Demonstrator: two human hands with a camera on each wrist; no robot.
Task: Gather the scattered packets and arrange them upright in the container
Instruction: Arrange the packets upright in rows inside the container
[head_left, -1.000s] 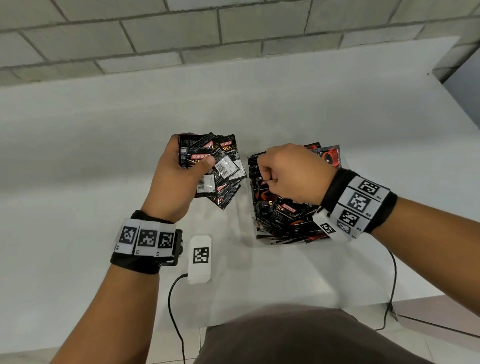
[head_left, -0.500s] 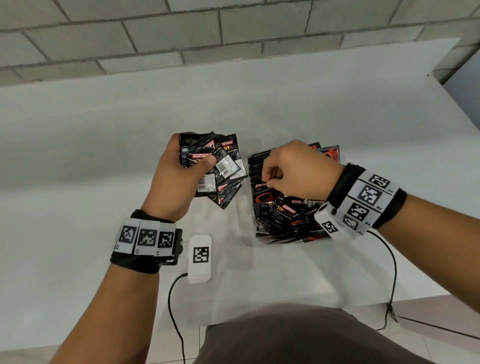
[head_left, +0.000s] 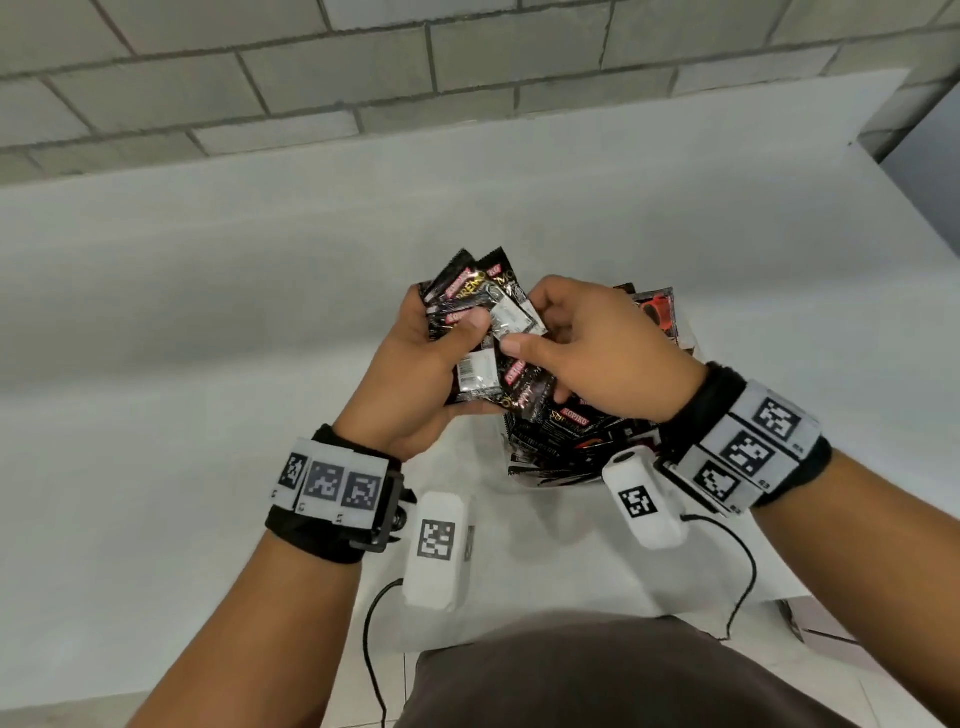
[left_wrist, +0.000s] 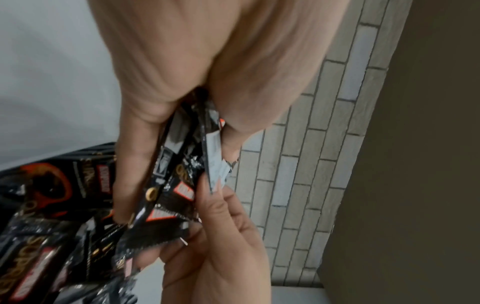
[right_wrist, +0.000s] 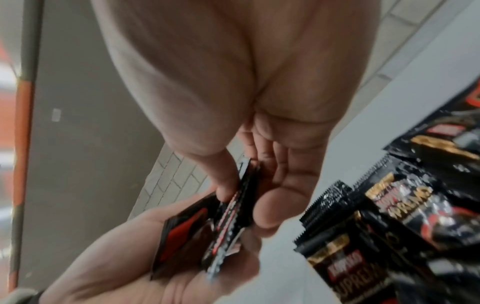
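My left hand grips a fanned bunch of black coffee packets just above the table, thumb on top. My right hand has reached across and pinches one packet of that bunch between thumb and fingers. The left wrist view shows the bunch edge-on, with the right fingers on its end. Below the right hand, a clear container holds several black packets, packed close together; the right hand and wrist hide most of them.
The white table runs back to a grey block wall. Its front edge is close to my body, its right edge beside the container. White tagged wrist units with cables hang near the front edge.
My right hand has left the container and moved left to the bunch, taking hold of a packet there. The left hand has carried the bunch right, toward the container.
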